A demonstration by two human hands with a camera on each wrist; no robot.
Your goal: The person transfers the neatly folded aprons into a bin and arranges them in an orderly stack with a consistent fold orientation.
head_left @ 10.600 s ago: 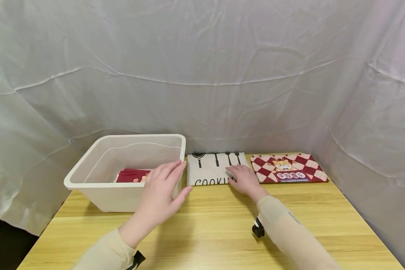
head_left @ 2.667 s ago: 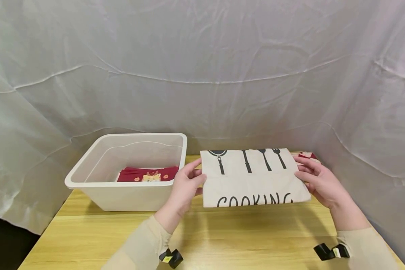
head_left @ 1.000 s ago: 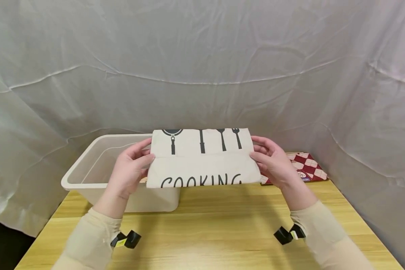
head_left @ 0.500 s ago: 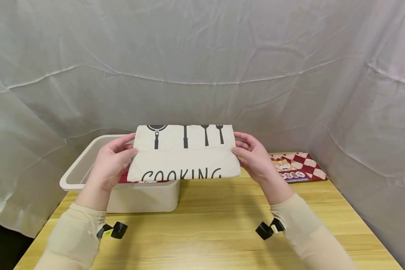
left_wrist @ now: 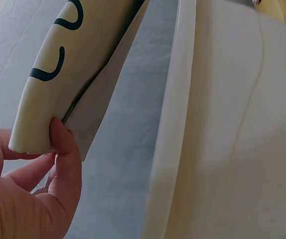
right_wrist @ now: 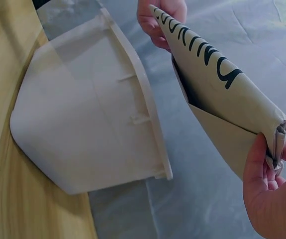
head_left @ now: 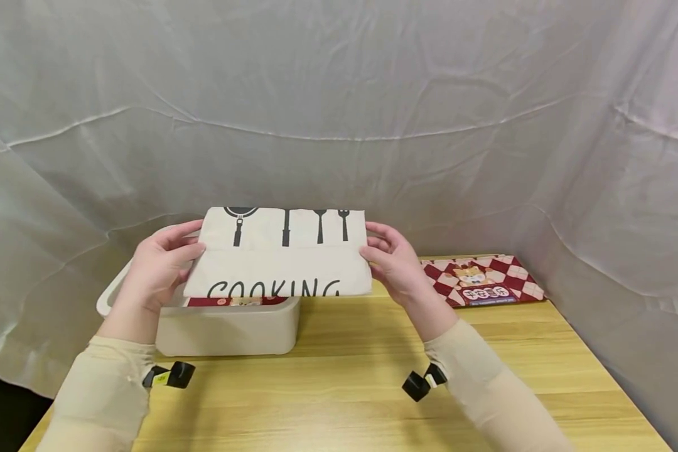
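Folded cloth is held level above the bin, long axis left-right. Left hand pinches its left end, right hand its right; the bin lies directly below, nearer the left hand

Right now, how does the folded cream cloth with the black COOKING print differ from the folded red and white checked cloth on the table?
The folded cream cloth with black COOKING print is held in the air by the left hand and the right hand, above the white plastic bin; the folded red and white checked cloth lies untouched on the wooden table. The cream cloth shows utensil silhouettes, the checked cloth a cartoon animal. Both are folded flat.
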